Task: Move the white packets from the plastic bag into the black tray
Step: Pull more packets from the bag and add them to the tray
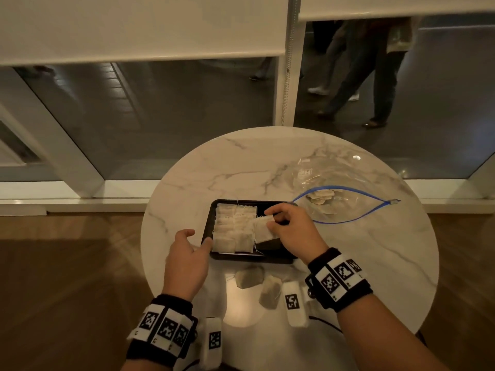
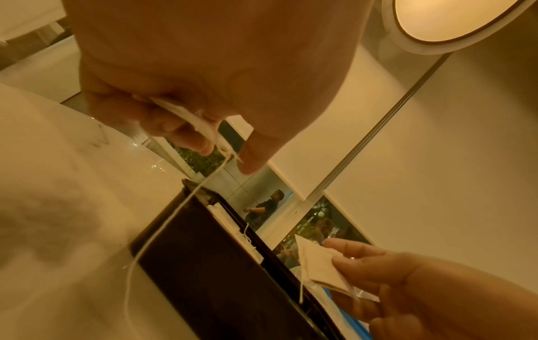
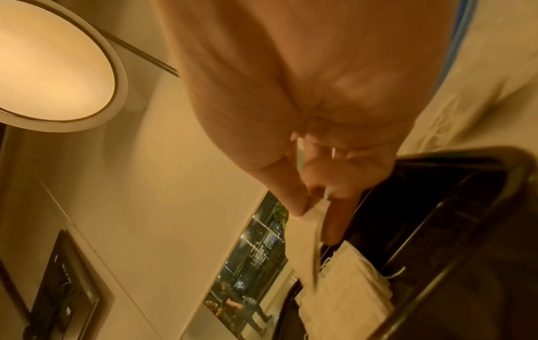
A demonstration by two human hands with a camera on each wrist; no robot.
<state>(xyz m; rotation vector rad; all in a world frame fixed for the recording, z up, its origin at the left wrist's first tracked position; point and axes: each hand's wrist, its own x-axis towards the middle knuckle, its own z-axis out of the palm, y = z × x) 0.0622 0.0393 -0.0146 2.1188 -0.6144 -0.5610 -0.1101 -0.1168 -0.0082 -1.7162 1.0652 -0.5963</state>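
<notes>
On a round marble table (image 1: pixel 361 250), seen from above, two darker sachets (image 1: pixel 258 285) are seen lying at the near edge, at six o'clock, outside the tray.

Just beyond them, at the table's centre, the black tray (image 1: pixel 251 259) is found. Its left and middle parts are filled with rows of white packets (image 1: pixel 234 227); a bare dark strip is left along its right side.

At the tray's nine o'clock edge, the left hand (image 1: pixel 186 259) is held with a small folded packet and trailing string (image 2: pixel 186 115) pinched between thumb and fingers. Over the bare strip, one white packet (image 1: pixel 263 228) is gripped by the right hand (image 1: pixel 294 231), not yet laid down.

Farther off, at two o'clock, the plastic bag (image 1: pixel 345 202) is seen lying open, a few packets (image 1: pixel 321 196) remaining inside. The task is judged mostly done.
</notes>
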